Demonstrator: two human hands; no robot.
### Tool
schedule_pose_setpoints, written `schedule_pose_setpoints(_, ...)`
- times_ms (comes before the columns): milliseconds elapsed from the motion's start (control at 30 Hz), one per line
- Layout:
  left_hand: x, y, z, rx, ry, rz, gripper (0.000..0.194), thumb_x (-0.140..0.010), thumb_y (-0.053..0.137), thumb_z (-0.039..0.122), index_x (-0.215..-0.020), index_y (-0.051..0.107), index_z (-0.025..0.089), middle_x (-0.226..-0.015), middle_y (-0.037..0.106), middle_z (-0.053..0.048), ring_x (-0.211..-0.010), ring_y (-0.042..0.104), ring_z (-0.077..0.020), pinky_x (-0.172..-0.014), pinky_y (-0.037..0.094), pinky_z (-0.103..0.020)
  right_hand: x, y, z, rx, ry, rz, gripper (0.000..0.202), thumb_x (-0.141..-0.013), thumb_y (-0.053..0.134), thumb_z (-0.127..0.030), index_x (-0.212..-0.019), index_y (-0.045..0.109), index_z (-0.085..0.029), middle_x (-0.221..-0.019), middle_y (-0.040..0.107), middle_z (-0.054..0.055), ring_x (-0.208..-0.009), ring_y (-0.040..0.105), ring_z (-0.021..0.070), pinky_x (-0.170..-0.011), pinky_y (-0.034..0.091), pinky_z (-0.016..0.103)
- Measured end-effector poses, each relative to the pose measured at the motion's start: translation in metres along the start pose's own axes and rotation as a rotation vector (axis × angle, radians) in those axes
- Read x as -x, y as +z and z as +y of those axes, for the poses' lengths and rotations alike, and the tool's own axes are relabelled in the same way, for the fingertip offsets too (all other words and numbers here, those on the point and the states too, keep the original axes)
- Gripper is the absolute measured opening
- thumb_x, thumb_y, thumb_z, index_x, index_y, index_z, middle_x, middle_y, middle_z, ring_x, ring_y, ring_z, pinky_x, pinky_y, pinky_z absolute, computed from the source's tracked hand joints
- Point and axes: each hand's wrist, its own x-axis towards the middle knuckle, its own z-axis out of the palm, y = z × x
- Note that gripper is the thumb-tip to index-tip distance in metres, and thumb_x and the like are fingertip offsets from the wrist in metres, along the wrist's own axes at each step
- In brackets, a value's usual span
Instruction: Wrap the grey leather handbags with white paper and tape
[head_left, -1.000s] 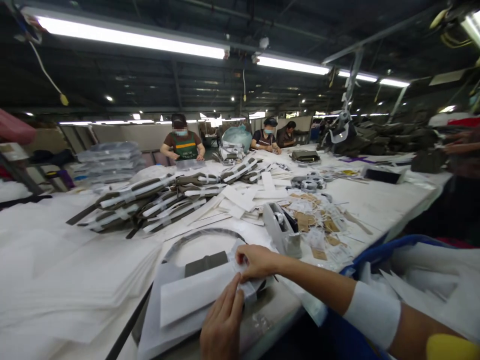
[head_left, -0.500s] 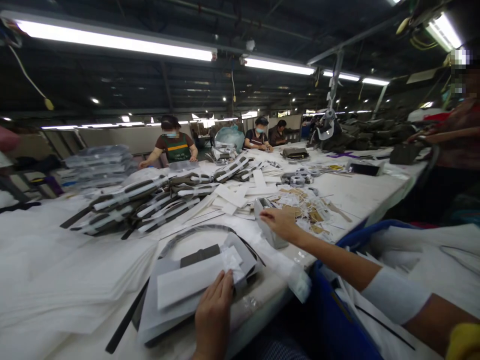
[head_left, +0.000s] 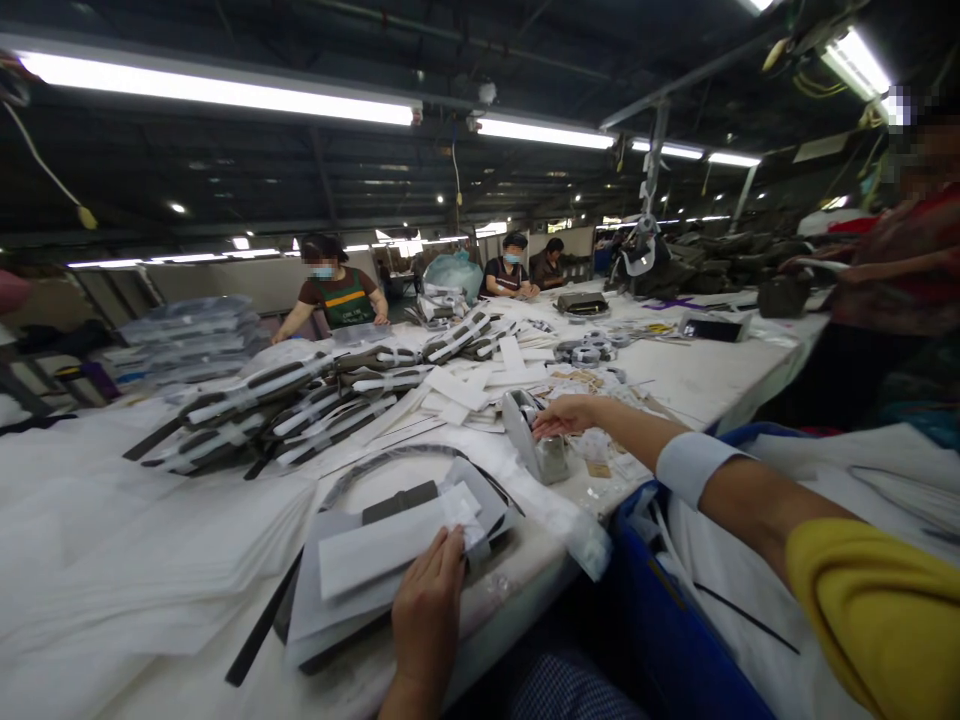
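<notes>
Loose dark strap (head_left: 264, 620) lies at L, running from near L to the bag. Your bag (head_left: 400, 502) is flat on the tabletop (head_left: 517, 590) in front of you, under a white sheet (head_left: 322, 625) w/ a paper strip (head_left: 382, 550) on top. Prob. light, soft body w/ some stiffness; paper looks thin, slippery & easy to crease, so take it by both short ends, paper & bag together. Long axis slants, L end nearer you, R end farther; wrapped handle (head_left: 397, 451) arcs away from you. Your L hand (head_left: 427, 605) presses the strip's R end, fingers straight & together. Your R hand (head_left: 562, 415) is at the tape dispenser (head_left: 520, 435), fingers bunched; can't tell if they pinch tape
</notes>
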Motion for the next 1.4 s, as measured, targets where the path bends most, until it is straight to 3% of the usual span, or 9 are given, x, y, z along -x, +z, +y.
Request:
schedule_pose_setpoints(233, 0.002, 0.002, -0.001, 0.01, -0.028, -0.007, 0.035, -0.094, 0.044, 0.005, -0.121, 0.062, 0.018, -0.116, 0.073, -0.007, -0.105, 0.07, -0.0197, -0.087, 0.056, -0.03, 0.01, 0.002, -0.015, -0.234, 0.094, -0.056, 0.026, -0.098, 0.055, -0.032, -0.095, 0.062, -0.007, -0.078, 0.074, 0.013, -0.068, 0.072, 0.0149, -0.067, 0.061, 0.025)
schedule_pose_setpoints(433, 0.002, 0.002, -0.002, -0.002, -0.02, 0.0, 0.032, -0.096, 0.045, 0.011, -0.122, 0.062, 0.018, -0.118, 0.072, -0.007, -0.104, 0.07, -0.0202, -0.086, 0.055, -0.03, 0.061, -0.006, -0.013, -0.432, 0.054, -0.011, 0.039, -0.103, 0.042, -0.038, -0.09, 0.063, -0.007, -0.095, 0.075, 0.018, -0.08, 0.074, 0.015, -0.076, 0.061, 0.022)
schedule_pose_setpoints(633, 0.001, 0.0, -0.002, -0.011, -0.004, 0.023, 0.032, -0.098, 0.042, 0.013, -0.123, 0.062, 0.018, -0.118, 0.072, -0.007, -0.103, 0.07, -0.02, -0.085, 0.054, -0.031, 0.125, 0.016, 0.025, -0.499, -0.028, 0.057, 0.033, -0.092, 0.064, -0.04, -0.095, 0.069, -0.008, -0.105, 0.074, 0.019, -0.085, 0.075, 0.0192, -0.075, 0.063, 0.024)
schedule_pose_setpoints(800, -0.002, -0.003, 0.0, -0.017, 0.001, 0.045, 0.032, -0.1, 0.041, 0.015, -0.122, 0.063, 0.017, -0.116, 0.073, -0.007, -0.1, 0.071, -0.0196, -0.084, 0.053, -0.031, 0.123, 0.042, 0.076, -0.525, 0.025, 0.144, 0.028, -0.088, 0.07, -0.038, -0.096, 0.071, -0.011, -0.108, 0.074, 0.015, -0.081, 0.073, 0.015, -0.071, 0.061, 0.022)
schedule_pose_setpoints(967, -0.003, -0.005, 0.0, -0.01, 0.01, 0.053, 0.032, -0.1, 0.041, 0.015, -0.123, 0.063, 0.017, -0.117, 0.073, -0.007, -0.1, 0.071, -0.0193, -0.085, 0.052, -0.031, 0.088, 0.041, 0.117, -0.15, -0.025, 0.256, 0.023, -0.088, 0.063, -0.036, -0.091, 0.072, -0.014, -0.099, 0.077, 0.011, -0.068, 0.069, 0.0121, -0.059, 0.056, 0.021)
schedule_pose_setpoints(1067, -0.005, -0.005, 0.0, -0.004, 0.016, 0.058, 0.032, -0.099, 0.042, 0.013, -0.122, 0.063, 0.016, -0.116, 0.073, -0.007, -0.101, 0.071, -0.0193, -0.086, 0.051, -0.031, 0.079, 0.02, 0.127, -0.012, -0.061, 0.298, 0.018, -0.082, 0.066, -0.032, -0.083, 0.075, -0.016, -0.08, 0.077, 0.007, -0.058, 0.065, 0.0141, -0.055, 0.052, 0.024)
schedule_pose_setpoints(1133, -0.005, -0.005, 0.0, 0.001, 0.021, 0.059, 0.032, -0.099, 0.042, 0.013, -0.123, 0.063, 0.015, -0.117, 0.073, -0.007, -0.101, 0.071, -0.0192, -0.086, 0.051, -0.031, 0.084, 0.003, 0.127, 0.21, -0.197, 0.334, 0.017, -0.081, 0.067, -0.033, -0.086, 0.077, -0.02, -0.078, 0.076, 0.005, -0.063, 0.067, 0.0169, -0.062, 0.053, 0.027)
schedule_pose_setpoints(1267, -0.005, -0.005, 0.0, 0.015, 0.018, 0.062, 0.03, -0.099, 0.045, 0.014, -0.123, 0.062, 0.015, -0.118, 0.072, -0.008, -0.101, 0.071, -0.0198, -0.086, 0.05, -0.031, 0.109, -0.019, 0.103, 0.891, -0.699, 0.261, 0.025, -0.093, 0.053, -0.028, -0.1, 0.076, -0.027, -0.099, 0.077, 0.004, -0.084, 0.071, 0.0193, -0.072, 0.051, 0.028)
schedule_pose_setpoints(1400, -0.003, -0.005, 0.0, 0.046, 0.0, 0.036, 0.03, -0.098, 0.05, 0.013, -0.126, 0.061, 0.015, -0.122, 0.071, -0.008, -0.105, 0.07, -0.0206, -0.088, 0.05, -0.032, 0.125, -0.007, 0.053, 1.155, -1.006, 0.073, 0.023, -0.098, 0.05, -0.029, -0.099, 0.073, -0.025, -0.094, 0.076, 0.004, -0.08, 0.069, 0.0161, -0.067, 0.044, 0.025)
